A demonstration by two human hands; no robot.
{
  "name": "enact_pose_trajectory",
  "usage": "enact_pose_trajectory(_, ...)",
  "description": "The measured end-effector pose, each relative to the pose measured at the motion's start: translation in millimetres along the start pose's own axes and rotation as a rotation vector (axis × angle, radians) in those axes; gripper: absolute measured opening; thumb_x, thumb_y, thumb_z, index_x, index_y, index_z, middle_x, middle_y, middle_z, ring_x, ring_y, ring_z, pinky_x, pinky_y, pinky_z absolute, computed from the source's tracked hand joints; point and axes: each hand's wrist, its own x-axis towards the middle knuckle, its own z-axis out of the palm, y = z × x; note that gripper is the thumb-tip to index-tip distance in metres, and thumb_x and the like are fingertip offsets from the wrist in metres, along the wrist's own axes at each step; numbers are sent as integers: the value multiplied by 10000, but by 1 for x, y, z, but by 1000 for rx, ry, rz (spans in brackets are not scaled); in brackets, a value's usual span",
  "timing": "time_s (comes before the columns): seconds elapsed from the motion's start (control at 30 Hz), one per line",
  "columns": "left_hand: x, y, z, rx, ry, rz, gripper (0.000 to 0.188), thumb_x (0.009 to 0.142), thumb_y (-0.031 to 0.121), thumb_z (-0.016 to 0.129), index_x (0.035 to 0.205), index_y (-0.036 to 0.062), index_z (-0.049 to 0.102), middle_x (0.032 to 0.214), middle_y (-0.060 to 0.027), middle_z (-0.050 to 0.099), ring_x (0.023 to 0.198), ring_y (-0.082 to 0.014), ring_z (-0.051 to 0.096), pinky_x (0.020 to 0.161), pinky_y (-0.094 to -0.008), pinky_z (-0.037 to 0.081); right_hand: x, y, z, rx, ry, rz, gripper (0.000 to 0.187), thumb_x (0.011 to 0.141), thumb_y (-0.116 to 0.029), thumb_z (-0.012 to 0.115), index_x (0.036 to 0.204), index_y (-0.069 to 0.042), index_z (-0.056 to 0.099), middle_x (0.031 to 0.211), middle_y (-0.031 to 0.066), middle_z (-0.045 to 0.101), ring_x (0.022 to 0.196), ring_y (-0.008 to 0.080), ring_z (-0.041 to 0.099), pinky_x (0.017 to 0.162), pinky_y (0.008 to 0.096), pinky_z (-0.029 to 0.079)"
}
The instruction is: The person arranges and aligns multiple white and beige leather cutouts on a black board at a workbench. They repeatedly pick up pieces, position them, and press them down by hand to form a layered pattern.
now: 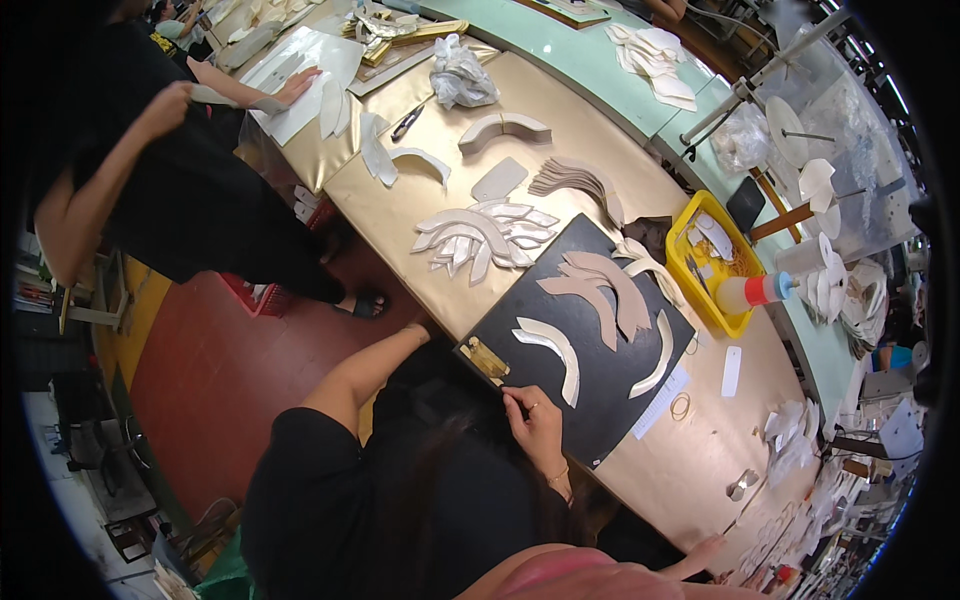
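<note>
My right hand (536,428) is at the near edge of a black mat (490,325), thumb and fingers pinched together; what they hold, if anything, is too small to make out. My left hand (428,326) reaches to the table edge, its fingers hidden below it. Beside the mat's near corner lies a small yellowish block (484,360). On the mat rest a curved pale strip (556,352), another pale strip (655,358) and a fanned stack of curved beige pieces (612,290). Further left is a heap of pale curved pieces (480,236).
A yellow basket (684,222) stands at the mat's far right, holding a bottle with a red band (745,293). Bundled brown strips (577,182) lie beyond the mat. A co-worker in black (170,150) handles pale pieces at left. Another person's hand (700,556) rests at lower right.
</note>
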Motion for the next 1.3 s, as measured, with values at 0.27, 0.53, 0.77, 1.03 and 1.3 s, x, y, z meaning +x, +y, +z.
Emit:
enact_pose_trajectory(0.27, -95, 39, -174, -286, -810, -397, 736, 889, 564, 655, 1390, 34, 564, 1422, -197, 563, 1309, -316, 552, 1018, -412, 495, 1, 3, 2, -13, 34, -25, 86, 869, -13, 722, 953, -29, 716, 783, 99, 647, 607, 228, 618, 544, 305, 478)
enact_pose_trajectory(0.53, -210, -66, -326, -1174, 151, -870, 526, 991, 490, 563, 1348, 106, 604, 1338, -78, 595, 1197, -205, 586, 947, -372, 505, 0, 2, 3, -13, 17, -26, 81, 879, -3, 710, 958, -17, 711, 778, 113, 640, 622, 231, 608, 567, 303, 471)
enact_pose_trajectory(0.77, -451, -132, -334, -974, 2141, -1144, 710, 1019, 540, 388, 1572, 103, 300, 1631, -136, 290, 1436, -356, 359, 1132, -618, 297, -2, 3, 1, -21, -19, 40, 89, 896, -22, 699, 981, -5, 722, 778, 116, 631, 663, 201, 612, 640, 282, 487)
enact_pose_trajectory(1.03, -469, -88, -521, -1058, 2466, -535, 920, 890, 785, 358, 1578, 176, 311, 1640, -77, 293, 1507, -269, 254, 1221, -538, 143, -1, 7, 7, -21, -2, -47, 70, 881, -1, 708, 950, -4, 723, 771, 112, 639, 598, 211, 602, 551, 293, 468)
enact_pose_trajectory(1.3, -208, 11, -567, -1013, 450, -207, 760, 1011, 567, 481, 1568, 75, 318, 1466, -148, 519, 1314, -258, 546, 1023, -328, 468, -4, 4, 7, -46, 30, -35, 74, 881, 6, 708, 953, -8, 716, 751, 100, 618, 572, 197, 572, 531, 291, 451)
